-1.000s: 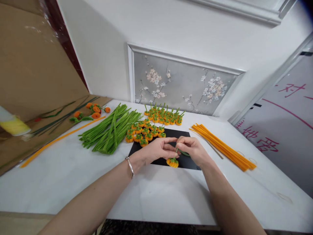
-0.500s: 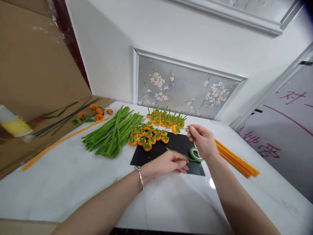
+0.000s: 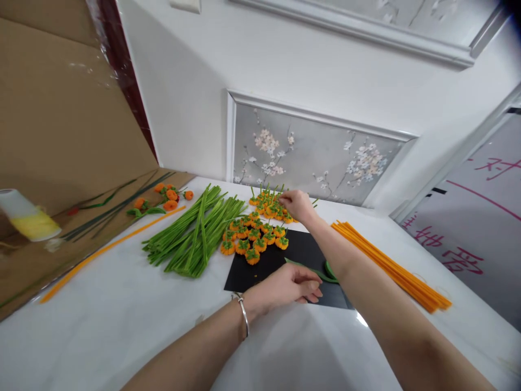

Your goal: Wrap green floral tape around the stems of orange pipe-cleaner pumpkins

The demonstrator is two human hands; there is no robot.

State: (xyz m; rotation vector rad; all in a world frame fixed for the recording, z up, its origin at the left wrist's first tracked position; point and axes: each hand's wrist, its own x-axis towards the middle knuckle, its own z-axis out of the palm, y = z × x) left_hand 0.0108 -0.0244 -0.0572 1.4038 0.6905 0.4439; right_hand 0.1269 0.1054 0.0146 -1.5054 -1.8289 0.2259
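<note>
My right hand (image 3: 299,205) is over the back group of small orange flower heads (image 3: 266,202) with upright green stems. Its fingers are pinched at stem height; what lies between them is hidden. My left hand (image 3: 291,285) rests low above the black mat (image 3: 240,271), fingers loosely curled and apart, holding nothing. Just beyond it lies the loose end of a green tape (image 3: 301,265). The tape roll (image 3: 329,270) is partly covered by my right forearm. More orange flower heads (image 3: 252,234) with green bases and thin stems sit in front, partly on the mat.
Green pipe cleaners (image 3: 203,233) are heaped on the left, orange pipe cleaners (image 3: 394,269) on the right. A single orange strip (image 3: 109,252) lies near the cardboard, with finished-looking orange flowers (image 3: 169,198) and a yellow-wound spool (image 3: 32,220). A wall (image 3: 187,108) stands behind.
My right hand has moved left and away from me, from above the tape roll to the back group, bringing an orange flower head by its stem. My left hand stays over the mat.
</note>
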